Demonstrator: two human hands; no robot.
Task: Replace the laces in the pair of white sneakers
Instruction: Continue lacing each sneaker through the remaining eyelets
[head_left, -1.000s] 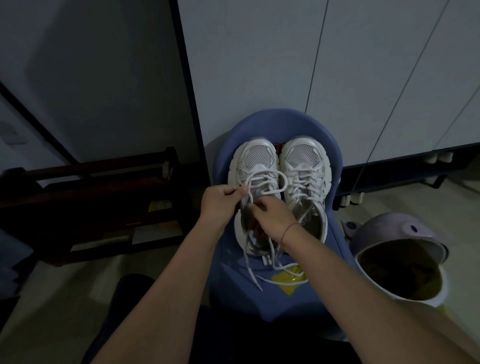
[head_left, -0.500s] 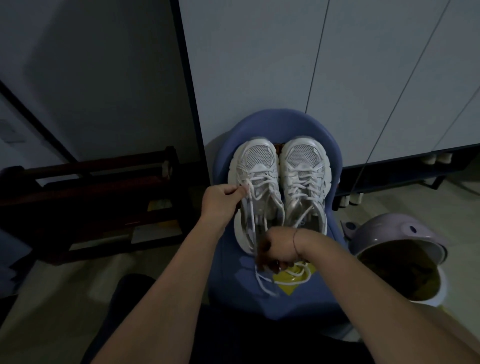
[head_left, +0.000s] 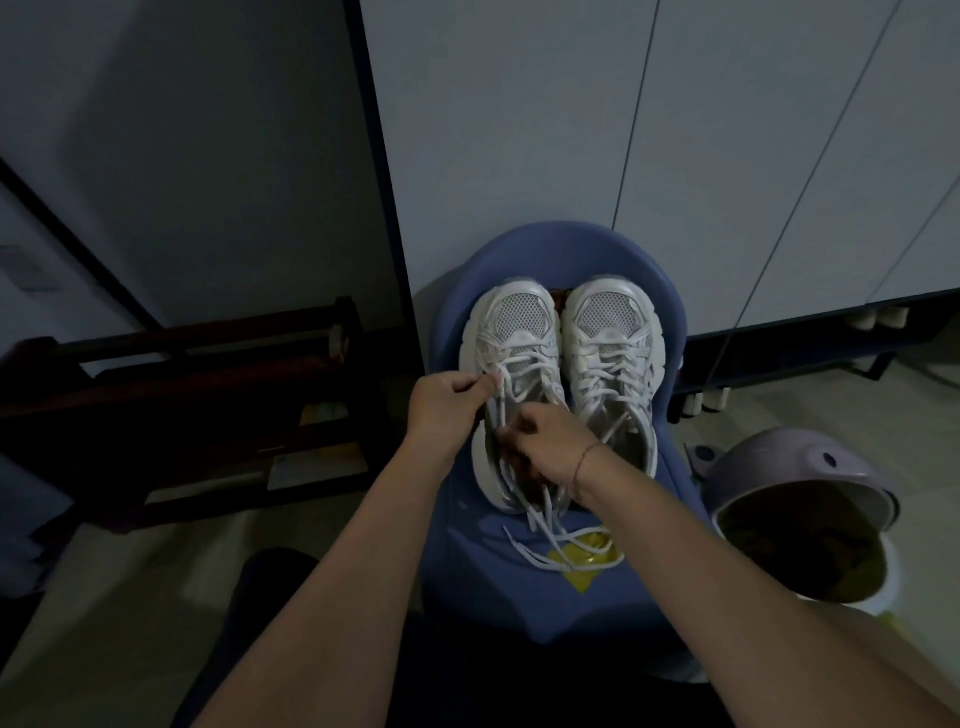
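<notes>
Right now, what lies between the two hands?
White lace strands of the sneaker at picture left span the gap between left hand and right hand, in the head view.

left sneaker (head_left: 519, 322) and right sneaker (head_left: 610, 322) sit side by side on a chair (head_left: 519, 587), toes toward the cabinet (head_left: 519, 130) behind. left hand (head_left: 441, 405) and right hand (head_left: 545, 441) are over the left sneaker; its lace (head_left: 550, 540) trails onto the seat. a rack (head_left: 182, 364) stands left of the chair, a bin (head_left: 810, 467) right.

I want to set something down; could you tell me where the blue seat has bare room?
The blue seat is bare at its front, left of the loose lace ends and below the yellow patch. Sneakers, left hand and right hand crowd the rest.
</notes>
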